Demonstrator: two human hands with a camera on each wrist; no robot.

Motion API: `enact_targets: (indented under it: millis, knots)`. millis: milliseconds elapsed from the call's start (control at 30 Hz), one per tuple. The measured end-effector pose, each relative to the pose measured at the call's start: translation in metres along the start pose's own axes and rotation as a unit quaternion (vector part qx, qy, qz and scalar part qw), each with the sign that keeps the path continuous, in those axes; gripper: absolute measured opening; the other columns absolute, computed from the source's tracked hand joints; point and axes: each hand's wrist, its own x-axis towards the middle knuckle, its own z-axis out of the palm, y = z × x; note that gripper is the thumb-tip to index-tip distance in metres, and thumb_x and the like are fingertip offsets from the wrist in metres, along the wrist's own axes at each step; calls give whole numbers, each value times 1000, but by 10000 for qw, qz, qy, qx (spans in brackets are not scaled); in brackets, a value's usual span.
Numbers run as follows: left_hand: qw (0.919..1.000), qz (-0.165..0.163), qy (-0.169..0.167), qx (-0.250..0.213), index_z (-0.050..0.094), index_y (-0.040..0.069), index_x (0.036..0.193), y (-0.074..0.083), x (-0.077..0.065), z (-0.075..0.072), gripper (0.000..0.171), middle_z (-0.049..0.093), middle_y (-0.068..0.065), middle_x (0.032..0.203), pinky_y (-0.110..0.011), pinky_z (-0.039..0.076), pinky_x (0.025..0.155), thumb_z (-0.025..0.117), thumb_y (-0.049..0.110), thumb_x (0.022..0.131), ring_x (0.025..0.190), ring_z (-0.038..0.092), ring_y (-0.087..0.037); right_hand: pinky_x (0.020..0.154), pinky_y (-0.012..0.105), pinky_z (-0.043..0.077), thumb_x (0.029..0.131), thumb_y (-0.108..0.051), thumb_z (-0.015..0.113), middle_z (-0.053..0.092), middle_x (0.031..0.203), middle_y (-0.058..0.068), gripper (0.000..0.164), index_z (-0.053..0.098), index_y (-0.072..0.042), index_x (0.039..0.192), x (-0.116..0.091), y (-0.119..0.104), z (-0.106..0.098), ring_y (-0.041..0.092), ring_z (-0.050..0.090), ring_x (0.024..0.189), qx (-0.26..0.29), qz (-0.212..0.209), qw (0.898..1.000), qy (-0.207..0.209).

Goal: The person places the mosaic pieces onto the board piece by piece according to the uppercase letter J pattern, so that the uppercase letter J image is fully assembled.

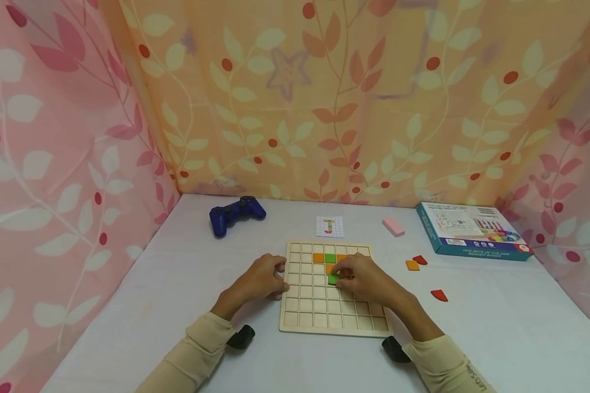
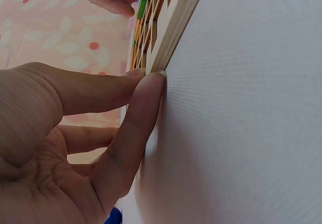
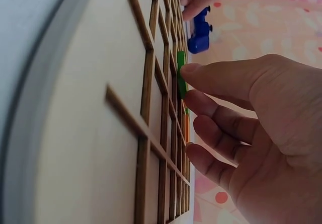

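A wooden grid board [image 1: 319, 307] lies on the white table. My left hand [image 1: 261, 277] holds the board's left edge, thumb and a finger meeting at the rim in the left wrist view. Over the middle of the board, my right hand [image 1: 366, 278] pinches a green square tile [image 1: 333, 279]; the right wrist view shows the thumb on that tile [image 3: 181, 73]. In the top rows sit an orange tile [image 1: 318, 257], another green tile [image 1: 330, 258] and more orange ones, partly hidden by the right hand.
Behind the board lies a card [image 1: 330, 226] with a J pattern. A blue game controller [image 1: 237, 214] is at the back left. To the right are a pink block [image 1: 393, 226], a box [image 1: 472, 232], a loose orange tile [image 1: 412, 265] and red pieces [image 1: 440, 295].
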Motion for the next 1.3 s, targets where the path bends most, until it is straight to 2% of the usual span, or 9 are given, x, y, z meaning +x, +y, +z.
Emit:
enact_targets:
  millis: [300,533,833,1100,1300]
  knots:
    - [10000,47,9,-43,55,-10,143,0,0,0,63,53,-13,113,-30,65,62,82,-10,85,76,66,-15,82,29,52,92,-11,82,69,101,-2,26,78,-8,118,0,1,1,17,56,95,-51,-239,9997,10]
    - [9998,143,9,163,54,-11,145,-1,1,-1,65,54,-12,112,-28,63,61,82,-8,86,70,66,-13,81,27,54,93,-11,81,69,99,-4,29,77,-8,121,-1,1,-3,18,58,96,171,-154,9997,-101]
    - [9998,136,-12,140,53,-11,146,-2,2,-1,66,55,-13,113,-28,63,62,82,-7,86,72,67,-14,82,27,56,92,-10,81,68,97,-6,28,78,-9,119,-1,3,-3,16,59,94,293,-103,9994,-125]
    - [9999,105,-5,128,53,-10,146,-2,2,-1,67,55,-13,113,-28,63,62,83,-7,86,71,67,-14,89,35,57,92,-6,80,73,114,-1,28,78,-10,120,-1,5,-1,21,60,102,230,-183,9996,32]
    - [9998,125,5,134,54,-10,145,-3,2,-1,65,54,-12,111,-28,63,61,83,-7,86,70,66,-14,89,34,57,93,-7,80,73,110,-2,28,78,-11,121,0,5,-2,19,61,101,201,-185,9996,-33]
